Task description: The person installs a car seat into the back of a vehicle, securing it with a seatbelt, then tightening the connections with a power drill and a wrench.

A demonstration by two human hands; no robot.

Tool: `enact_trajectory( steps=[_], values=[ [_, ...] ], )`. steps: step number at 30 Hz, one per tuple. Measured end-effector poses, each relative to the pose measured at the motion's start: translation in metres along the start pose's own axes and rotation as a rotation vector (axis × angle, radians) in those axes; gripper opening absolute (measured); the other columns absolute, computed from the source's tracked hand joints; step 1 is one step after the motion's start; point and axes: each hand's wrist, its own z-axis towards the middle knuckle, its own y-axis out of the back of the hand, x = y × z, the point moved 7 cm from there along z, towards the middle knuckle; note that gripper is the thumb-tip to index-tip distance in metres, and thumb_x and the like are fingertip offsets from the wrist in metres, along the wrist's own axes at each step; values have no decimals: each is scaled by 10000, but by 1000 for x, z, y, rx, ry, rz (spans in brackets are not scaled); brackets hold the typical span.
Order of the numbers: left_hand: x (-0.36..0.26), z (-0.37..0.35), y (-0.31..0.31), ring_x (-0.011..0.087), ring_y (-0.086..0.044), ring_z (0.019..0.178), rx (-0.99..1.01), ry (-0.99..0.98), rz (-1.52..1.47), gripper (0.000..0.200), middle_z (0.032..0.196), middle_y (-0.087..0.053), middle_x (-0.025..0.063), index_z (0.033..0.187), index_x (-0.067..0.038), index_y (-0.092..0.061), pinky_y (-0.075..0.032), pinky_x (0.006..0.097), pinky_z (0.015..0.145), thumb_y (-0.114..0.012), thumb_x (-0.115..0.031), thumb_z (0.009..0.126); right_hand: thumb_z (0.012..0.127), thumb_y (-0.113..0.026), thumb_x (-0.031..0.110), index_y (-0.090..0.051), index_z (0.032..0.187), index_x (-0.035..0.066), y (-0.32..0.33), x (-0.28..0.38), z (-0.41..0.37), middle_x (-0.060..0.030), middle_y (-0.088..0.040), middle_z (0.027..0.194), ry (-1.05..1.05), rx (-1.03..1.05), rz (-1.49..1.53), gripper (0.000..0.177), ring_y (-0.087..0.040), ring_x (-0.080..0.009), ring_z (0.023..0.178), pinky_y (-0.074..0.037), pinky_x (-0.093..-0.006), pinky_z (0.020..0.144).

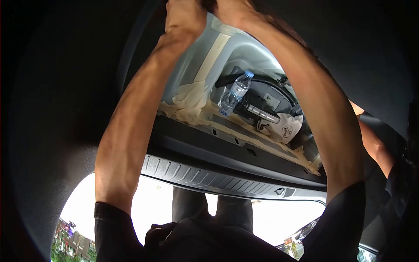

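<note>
We see both bare forearms stretched up from dark short sleeves (114,227), the hands meeting the upper edge of the view. The left hand (185,12) shows only its back and wrist, and the right hand (231,11) little more; their fingers are cut off or lost in shadow, so we cannot tell whether they are spread, pressed together or pinching anything. Nearest to them, just below and between the forearms, is the pale grey painted metal panel (185,67) of a car's luggage space, a straight tan strip of masking tape (213,56) running down it to a crumpled tan patch of tape (192,97).

In the recess beyond, a clear plastic bottle with a blue cap (236,92) leans beside a silver cylinder with a black end (264,113). A white cloth bag with a dark printed mark (288,127) lies next to it; the mark is too small for us to read. The right forearm covers part of the recess and of the black ribbed hose (279,88). Nearer us runs a grey ribbed plastic sill (196,174). At the right, another person's bare arm (375,146) shows partly, its hand hidden from us.
</note>
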Motion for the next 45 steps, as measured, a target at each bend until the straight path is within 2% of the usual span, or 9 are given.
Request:
enact_trajectory(
  steps=[9,11,13,18,23,31,34,40,45],
  values=[
    [-21,-7,109,441,-681,703,-164,-77,-283,164,764,-647,285,823,69,-601,-539,480,621,-678,-52,902,874,-614,46,-682,913,-40,37,34,-20,-342,-672,921,265,-324,186,117,-648,-537,887,-537,-554,763],
    [-21,-23,126,332,-755,783,58,68,-562,229,781,-758,137,933,-30,-725,-583,412,719,-648,-242,975,915,-614,49,-697,914,-21,48,54,-48,-253,-704,837,301,-505,93,109,-680,-426,741,-547,-475,676],
    [-31,-50,156,367,-739,731,9,-18,-380,74,760,-718,202,927,23,-693,-577,416,631,-674,-47,911,935,-670,150,-656,944,11,26,59,-66,-180,-738,947,103,-419,251,140,-702,-397,930,-537,-479,825],
    [-6,-110,164,162,-736,757,101,341,-607,144,849,-730,219,1064,57,-642,-564,300,683,-625,-79,1022,860,-772,89,-600,957,21,-29,77,-119,-123,-679,719,-420,-222,997,209,-695,-209,674,-555,-356,648],
    [14,-150,150,105,-654,939,60,525,-1151,225,965,-711,94,1130,26,-611,-510,234,840,-701,-139,1008,899,-747,-28,-586,1298,-21,-54,107,-150,-95,-661,1133,-463,-219,1520,431,-672,-153,987,-579,-289,857],
    [5,-165,143,156,-666,959,48,790,-1595,190,1036,-710,102,1154,-7,-613,-550,337,923,-687,-99,1006,901,-723,-86,-576,1345,-17,-38,112,-184,-97,-614,1204,-484,-225,1720,472,-660,-151,1019,-562,-271,924],
    [15,-168,137,170,-677,942,94,879,-1752,111,1008,-719,110,1091,-19,-666,-574,372,898,-683,-88,1005,957,-667,-50,-566,1371,-12,-32,97,-175,-109,-659,1154,-456,-109,1715,428,-666,-176,1061,-570,-324,933],
    [20,-178,130,232,-667,1032,115,958,-1749,295,1126,-723,173,1147,57,-709,-532,346,853,-671,-209,1023,894,-720,120,-637,1312,63,-40,21,-77,-103,-752,850,-322,-278,638,429,-732,-197,704,-569,-354,720],
    [14,-174,131,161,-668,949,116,1042,-1819,201,1074,-700,70,1167,-73,-672,-610,366,840,-717,-64,971,903,-698,178,-692,1154,81,-37,1,-9,-165,-755,1014,-325,-62,400,268,-716,-355,986,-548,-464,932]
  ],
)
